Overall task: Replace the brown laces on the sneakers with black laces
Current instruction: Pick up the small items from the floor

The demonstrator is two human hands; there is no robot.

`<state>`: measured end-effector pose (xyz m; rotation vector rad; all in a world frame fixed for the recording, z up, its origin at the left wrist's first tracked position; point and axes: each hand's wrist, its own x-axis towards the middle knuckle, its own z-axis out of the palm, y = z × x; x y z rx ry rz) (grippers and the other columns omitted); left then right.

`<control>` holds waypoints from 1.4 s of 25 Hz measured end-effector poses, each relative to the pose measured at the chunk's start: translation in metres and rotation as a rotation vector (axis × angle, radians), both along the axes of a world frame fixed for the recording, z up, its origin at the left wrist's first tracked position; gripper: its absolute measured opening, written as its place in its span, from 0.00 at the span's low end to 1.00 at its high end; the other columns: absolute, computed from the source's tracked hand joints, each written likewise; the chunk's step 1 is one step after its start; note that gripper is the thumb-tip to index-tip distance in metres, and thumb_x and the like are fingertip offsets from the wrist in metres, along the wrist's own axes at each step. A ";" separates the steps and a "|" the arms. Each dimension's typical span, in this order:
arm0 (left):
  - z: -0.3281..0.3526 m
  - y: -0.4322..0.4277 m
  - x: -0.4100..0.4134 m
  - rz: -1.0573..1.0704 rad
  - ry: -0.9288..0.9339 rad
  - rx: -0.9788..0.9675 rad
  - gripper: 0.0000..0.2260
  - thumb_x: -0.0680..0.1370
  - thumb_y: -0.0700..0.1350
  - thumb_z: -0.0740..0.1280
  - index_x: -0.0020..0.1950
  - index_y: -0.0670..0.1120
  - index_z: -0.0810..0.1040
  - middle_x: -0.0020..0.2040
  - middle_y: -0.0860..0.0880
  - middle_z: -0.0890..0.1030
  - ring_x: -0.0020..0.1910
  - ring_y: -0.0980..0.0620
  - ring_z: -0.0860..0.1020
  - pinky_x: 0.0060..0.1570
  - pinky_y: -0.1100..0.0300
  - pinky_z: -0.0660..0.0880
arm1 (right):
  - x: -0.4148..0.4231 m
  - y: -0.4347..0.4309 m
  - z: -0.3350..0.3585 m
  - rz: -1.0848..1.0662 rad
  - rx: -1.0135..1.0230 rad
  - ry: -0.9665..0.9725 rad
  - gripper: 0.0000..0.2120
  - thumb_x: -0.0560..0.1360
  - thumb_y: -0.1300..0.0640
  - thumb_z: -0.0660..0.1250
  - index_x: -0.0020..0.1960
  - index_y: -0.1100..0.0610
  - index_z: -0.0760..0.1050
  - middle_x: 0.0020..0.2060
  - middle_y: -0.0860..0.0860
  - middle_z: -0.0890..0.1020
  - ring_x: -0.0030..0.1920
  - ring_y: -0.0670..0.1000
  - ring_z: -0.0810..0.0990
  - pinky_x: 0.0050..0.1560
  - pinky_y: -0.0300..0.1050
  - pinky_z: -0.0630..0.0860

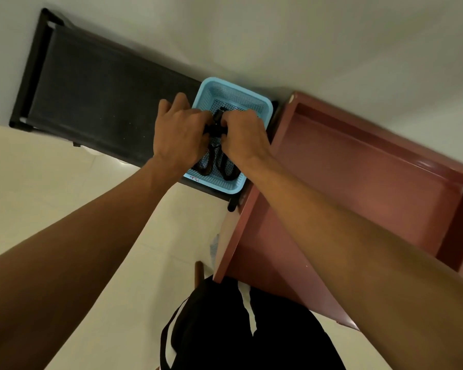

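A long dark bench (pixel 104 97) runs along a pale wall. Beside one end stands a red-brown table (pixel 345 169) with a raised rim. Pale floor tiles (pixel 64 196) lie below, and the person's black shorts (pixel 251 329) show at the lower edge of the view.

Both bare forearms reach forward to a light blue perforated basket (pixel 226 186), which sits on the end of the bench just beside the table.

The left hand (pixel 181 129) and right hand (pixel 245 137) meet above the basket. Their fingers (pixel 195 116) are curled in and pinch a small bundle of black laces (pixel 215 126) between them, each hand grasping one side of it.

Beneath the hands, more dark lace loops (pixel 217 164) lie on the basket's floor toward its near wall. Whether these are black or brown cannot be told.
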<state>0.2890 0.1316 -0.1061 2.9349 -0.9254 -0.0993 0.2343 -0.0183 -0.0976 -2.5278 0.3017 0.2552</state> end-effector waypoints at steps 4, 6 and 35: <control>0.014 -0.001 -0.011 0.007 0.020 -0.060 0.17 0.78 0.57 0.72 0.63 0.50 0.80 0.59 0.48 0.84 0.59 0.44 0.75 0.56 0.47 0.70 | -0.011 -0.008 0.025 -0.113 0.022 -0.058 0.08 0.78 0.60 0.72 0.57 0.58 0.82 0.48 0.52 0.85 0.46 0.51 0.84 0.49 0.48 0.83; 0.029 -0.009 -0.024 0.012 0.075 -0.177 0.16 0.79 0.55 0.72 0.64 0.50 0.80 0.61 0.48 0.83 0.60 0.44 0.77 0.57 0.48 0.72 | -0.028 -0.020 0.044 -0.192 0.062 -0.101 0.12 0.78 0.57 0.73 0.61 0.58 0.83 0.52 0.51 0.87 0.51 0.51 0.85 0.55 0.45 0.82; 0.126 -0.310 -0.424 -0.885 0.805 -0.364 0.12 0.80 0.45 0.70 0.64 0.48 0.81 0.60 0.54 0.82 0.60 0.54 0.79 0.59 0.50 0.78 | -0.567 -0.171 0.144 -1.758 0.197 -0.217 0.09 0.81 0.51 0.71 0.61 0.45 0.83 0.56 0.37 0.84 0.54 0.37 0.84 0.51 0.27 0.77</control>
